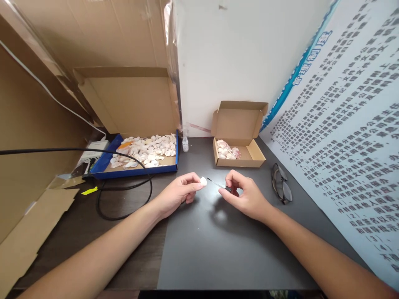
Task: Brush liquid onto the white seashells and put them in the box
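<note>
Left hand [182, 190]: the grip is a pinch with no slack, thumb and forefinger closed on the edge of a small white shell [203, 181]; the shell projects beyond the fingertips, presumably so that its surface stays unobstructed; right hand [246, 195]: the grip is likewise narrowed, thumb and fingers around the dark handle of a thin applicator [215, 182], whose tip points at the shell but appears just short of touching it; holding it by the handle seems to leave the slender tip free to steer; both hands are raised over the dark table [199, 257], facing one another, probably for close control.

Beyond the hands, a small labelled bottle [185, 143] stands upright, apparently within easy reach; to its left, a blue-sided box [134, 170] holds many loose pale shells [146, 149], its lid up, which gives access; to the right, a smaller cardboard box [240, 163] holds a cluster of pinkish shells [226, 150] at its left end; outermost right, glasses [281, 185] lie well apart from the hands.
</note>
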Motion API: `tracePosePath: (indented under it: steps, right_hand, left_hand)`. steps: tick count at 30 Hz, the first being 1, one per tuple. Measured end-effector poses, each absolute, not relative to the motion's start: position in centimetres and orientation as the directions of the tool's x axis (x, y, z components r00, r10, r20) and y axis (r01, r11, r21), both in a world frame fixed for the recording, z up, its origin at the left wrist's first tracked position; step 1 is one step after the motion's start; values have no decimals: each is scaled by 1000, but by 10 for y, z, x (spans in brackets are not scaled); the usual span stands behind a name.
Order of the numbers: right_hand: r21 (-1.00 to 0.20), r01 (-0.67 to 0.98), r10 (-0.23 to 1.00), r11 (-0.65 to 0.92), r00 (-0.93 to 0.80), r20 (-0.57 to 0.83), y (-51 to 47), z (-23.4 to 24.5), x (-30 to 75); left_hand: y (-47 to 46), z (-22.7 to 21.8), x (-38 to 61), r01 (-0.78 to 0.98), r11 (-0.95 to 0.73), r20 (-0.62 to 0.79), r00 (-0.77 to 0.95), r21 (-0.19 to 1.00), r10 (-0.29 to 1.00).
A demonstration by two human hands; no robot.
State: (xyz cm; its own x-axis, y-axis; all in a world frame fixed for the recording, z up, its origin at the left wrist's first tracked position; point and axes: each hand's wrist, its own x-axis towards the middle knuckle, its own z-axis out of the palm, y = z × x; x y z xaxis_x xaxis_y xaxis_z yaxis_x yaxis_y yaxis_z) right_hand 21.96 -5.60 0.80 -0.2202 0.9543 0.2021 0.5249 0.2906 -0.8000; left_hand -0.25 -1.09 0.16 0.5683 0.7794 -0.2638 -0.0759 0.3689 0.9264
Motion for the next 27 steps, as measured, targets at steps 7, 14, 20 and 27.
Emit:
tracePosePath:
  steps: [7, 14, 20, 27]
  right_hand:
    - [-820, 461, 931, 340, -292, 221, -61, 10, 222]
    - [-808, 480, 932, 341, -285, 224, -60, 11, 220]
    - [-807, 478, 929, 345, -298, 221, -60, 12, 219]
    - [-798, 491, 927, 350, -305, 219, -62, 12, 219]
  left_hand:
    - [-10, 2, 0, -58, 347, -253, 572, 936, 780]
    - [-10, 1, 0, -44, 309, -229, 576, 950, 785]
    - [-11, 2, 0, -39, 310, -233, 575, 950, 784]
    - [-10, 2, 0, -15, 311, -242, 592, 950, 769]
